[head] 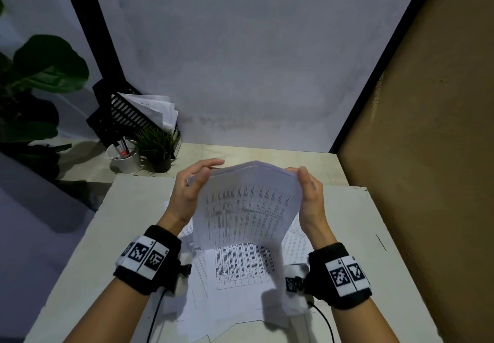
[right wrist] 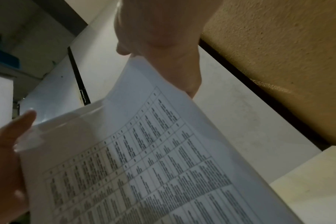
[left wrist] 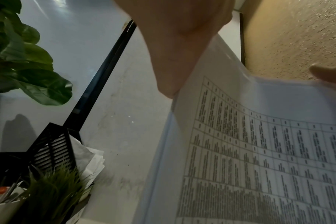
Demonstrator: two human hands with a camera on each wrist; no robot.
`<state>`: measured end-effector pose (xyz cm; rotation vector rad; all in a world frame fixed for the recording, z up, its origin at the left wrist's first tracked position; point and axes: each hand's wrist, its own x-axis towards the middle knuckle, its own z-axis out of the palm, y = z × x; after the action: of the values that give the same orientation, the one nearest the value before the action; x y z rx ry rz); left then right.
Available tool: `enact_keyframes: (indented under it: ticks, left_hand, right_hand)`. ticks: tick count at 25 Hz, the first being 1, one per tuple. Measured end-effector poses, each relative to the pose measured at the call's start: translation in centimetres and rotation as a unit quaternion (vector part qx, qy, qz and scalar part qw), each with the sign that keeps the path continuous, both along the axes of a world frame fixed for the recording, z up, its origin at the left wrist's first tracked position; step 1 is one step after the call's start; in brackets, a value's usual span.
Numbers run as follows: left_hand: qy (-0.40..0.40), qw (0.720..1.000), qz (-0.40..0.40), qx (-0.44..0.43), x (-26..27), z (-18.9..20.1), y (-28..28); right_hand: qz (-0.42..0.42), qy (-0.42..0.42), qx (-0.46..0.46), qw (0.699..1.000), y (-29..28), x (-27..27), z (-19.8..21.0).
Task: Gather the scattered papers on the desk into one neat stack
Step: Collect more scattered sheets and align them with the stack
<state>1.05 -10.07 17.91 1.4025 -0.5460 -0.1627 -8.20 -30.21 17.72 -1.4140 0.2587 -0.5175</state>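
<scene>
A bundle of white printed sheets (head: 247, 206) with tables stands upright above the desk, bowed at its top. My left hand (head: 191, 186) holds its left edge, thumb in front and fingers curved over the top behind. My right hand (head: 307, 195) holds the right edge the same way. In the left wrist view the bundle (left wrist: 259, 151) fills the lower right under my left hand (left wrist: 175, 45). In the right wrist view the bundle (right wrist: 144, 166) runs below my right hand (right wrist: 163, 45). More printed papers (head: 240, 276) lie spread flat on the desk beneath.
A black paper tray (head: 120, 118) with sheets leans at the back left, beside a white pen cup (head: 124, 158) and a small potted plant (head: 159, 147). A large leafy plant (head: 40, 75) stands left. A tan wall (head: 427, 155) borders the desk (head: 374, 276) on the right.
</scene>
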Motion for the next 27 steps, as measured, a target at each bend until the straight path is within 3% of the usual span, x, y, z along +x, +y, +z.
enact_keyframes:
  ticks: [11,14,16,21,24,27]
  left_hand:
    - [0.015,1.0,-0.007,0.003,0.0,-0.1,0.0]
    - [0.003,0.999,0.015,0.041,0.1,-0.2,0.0]
    - [-0.005,0.998,0.032,0.055,0.1,0.4,0.0]
    - [-0.043,0.998,0.037,0.003,-0.3,2.0,1.0]
    - [0.011,0.999,0.035,0.029,-1.0,-0.8,1.2]
    - [0.1,0.992,0.072,0.033,-1.6,-2.5,1.2]
  right_hand:
    - [0.013,0.004,-0.023,1.0,-0.7,0.4,0.2]
    - [0.041,0.044,-0.057,0.997,-0.6,0.1,-0.3]
    - [0.017,0.062,-0.066,0.996,-0.1,-0.2,-0.4]
    - [0.024,-0.009,-0.049,0.998,-0.2,-0.9,0.3]
    - [0.05,0.057,-0.054,0.996,0.7,-1.1,-1.3]
    - [0.01,0.093,-0.036,0.995,1.6,-0.9,-2.5]
